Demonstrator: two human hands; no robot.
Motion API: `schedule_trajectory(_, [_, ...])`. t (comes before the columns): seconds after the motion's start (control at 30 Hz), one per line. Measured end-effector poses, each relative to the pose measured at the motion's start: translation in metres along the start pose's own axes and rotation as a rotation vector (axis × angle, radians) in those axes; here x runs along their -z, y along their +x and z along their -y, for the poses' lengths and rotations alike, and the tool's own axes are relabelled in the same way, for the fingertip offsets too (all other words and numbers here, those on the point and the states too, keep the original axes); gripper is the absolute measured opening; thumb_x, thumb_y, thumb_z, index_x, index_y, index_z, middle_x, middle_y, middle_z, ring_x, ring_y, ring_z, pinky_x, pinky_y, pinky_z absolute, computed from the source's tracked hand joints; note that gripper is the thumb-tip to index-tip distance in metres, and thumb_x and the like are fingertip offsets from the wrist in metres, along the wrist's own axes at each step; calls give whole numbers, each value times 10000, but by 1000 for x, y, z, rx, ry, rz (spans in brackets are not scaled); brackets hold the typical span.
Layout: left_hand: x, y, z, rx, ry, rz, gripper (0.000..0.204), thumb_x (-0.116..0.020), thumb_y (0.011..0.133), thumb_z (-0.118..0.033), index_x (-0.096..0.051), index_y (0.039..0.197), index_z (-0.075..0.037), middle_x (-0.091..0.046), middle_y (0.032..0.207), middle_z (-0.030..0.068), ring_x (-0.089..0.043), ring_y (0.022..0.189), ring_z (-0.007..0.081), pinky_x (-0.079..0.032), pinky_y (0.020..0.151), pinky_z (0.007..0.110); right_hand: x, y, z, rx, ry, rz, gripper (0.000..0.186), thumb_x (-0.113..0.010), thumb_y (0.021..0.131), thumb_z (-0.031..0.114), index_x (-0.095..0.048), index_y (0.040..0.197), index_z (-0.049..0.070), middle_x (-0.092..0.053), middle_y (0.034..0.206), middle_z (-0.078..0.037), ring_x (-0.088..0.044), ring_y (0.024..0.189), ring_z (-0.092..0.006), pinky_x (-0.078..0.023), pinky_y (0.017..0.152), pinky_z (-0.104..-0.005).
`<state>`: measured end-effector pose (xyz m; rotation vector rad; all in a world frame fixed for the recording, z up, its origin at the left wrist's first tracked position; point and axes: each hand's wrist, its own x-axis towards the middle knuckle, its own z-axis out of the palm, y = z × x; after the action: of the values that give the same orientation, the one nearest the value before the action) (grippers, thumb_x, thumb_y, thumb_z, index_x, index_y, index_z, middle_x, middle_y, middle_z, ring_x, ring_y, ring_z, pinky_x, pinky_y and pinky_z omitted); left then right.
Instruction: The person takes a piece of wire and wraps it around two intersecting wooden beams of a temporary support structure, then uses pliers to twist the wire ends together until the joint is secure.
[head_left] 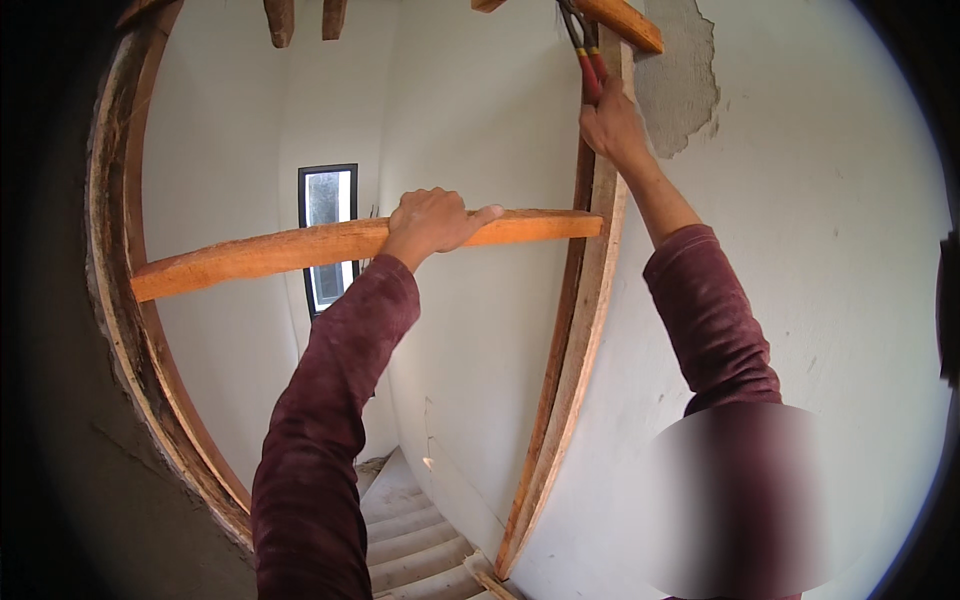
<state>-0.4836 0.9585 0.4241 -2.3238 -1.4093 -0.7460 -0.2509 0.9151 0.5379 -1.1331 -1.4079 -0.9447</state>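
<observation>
Timber crosspiece (270,252) runs from the left edge of the opening to right of centre in my head view, its orange-brown upper edge slightly bowed. I have the left hand (428,222) on it, near the middle of the frame: fingers bent over the upper edge, tips hidden behind the wood, thumb laid along the bar toward the right. Grip is closed on the timber; how hard it presses I cannot tell.

Right hand (613,130) I find upper right of centre, wrapped firmly round the red handles of a pair of pliers (592,72). Yellow bands mark the upper ends of the grips, dark steel above. Tool slants up to the upper edge of the frame; working end too unclear there for me to say what it bites, if anything. A short beam end (630,22) sticks out just right of the tool.

Crosspiece's right end meets the right post (577,370), a pale-faced upright descending toward lower centre; its left end meets the left post (108,200), dark and rough. Through the opening I note a narrow black-framed window (303,200) partly behind the bar, and pale stairs (408,545) at bottom centre. Upper right: grey bare patch (680,85) on the white wall (850,250). Both arms wear maroon sleeves (325,430); a blurred oval covers part of the right one.
</observation>
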Motion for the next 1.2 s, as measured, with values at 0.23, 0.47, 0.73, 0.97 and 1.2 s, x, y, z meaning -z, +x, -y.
schedule_trajectory(0.23, [7,-4,-5,-5,4,15,798,-292,846,-728,-575,565,-37,-564,568,109,-619,625,249,-503,629,392,-8,26,-38,28,-175,-128,305,-557,815,162,-425,1068,54,-621,823,-266,-611,797,-441,-480,671,-511])
schedule_trajectory(0.47, [7,-6,-5,-2,-27,-63,782,-361,827,-717,-640,689,0,-603,613,134,-623,647,282,-507,673,408,-5,63,-76,153,-213,-223,275,-546,826,126,-422,1072,119,-631,872,-227,-606,810,-434,-453,654,-532])
schedule_trajectory(0.73, [14,-13,-8,70,-62,-63,841,-431,788,-714,-594,1163,21,-670,765,155,-659,862,297,-517,781,388,-4,48,-70,147,-201,-193,309,-559,788,133,-444,1073,104,-636,861,-213,-616,796,-418,-472,645,-497])
schedule_trajectory(0.97, [4,30,13,32,-730,-21,937,-353,780,-767,-483,1284,12,-548,1217,209,-478,1196,272,-358,984,448,-1,-5,29,-426,1405,583,57,-486,815,43,-453,790,82,-347,595,33,-335,491,-80,-282,406,-246])
schedule_trajectory(1.2, [125,122,-73,-400,-1681,222,637,-592,800,-600,-553,1104,-42,-635,996,98,-609,930,214,-499,816,355,1,-7,36,-335,2137,989,58,-510,843,46,-469,813,74,-323,608,41,-296,480,-60,-223,397,-201])
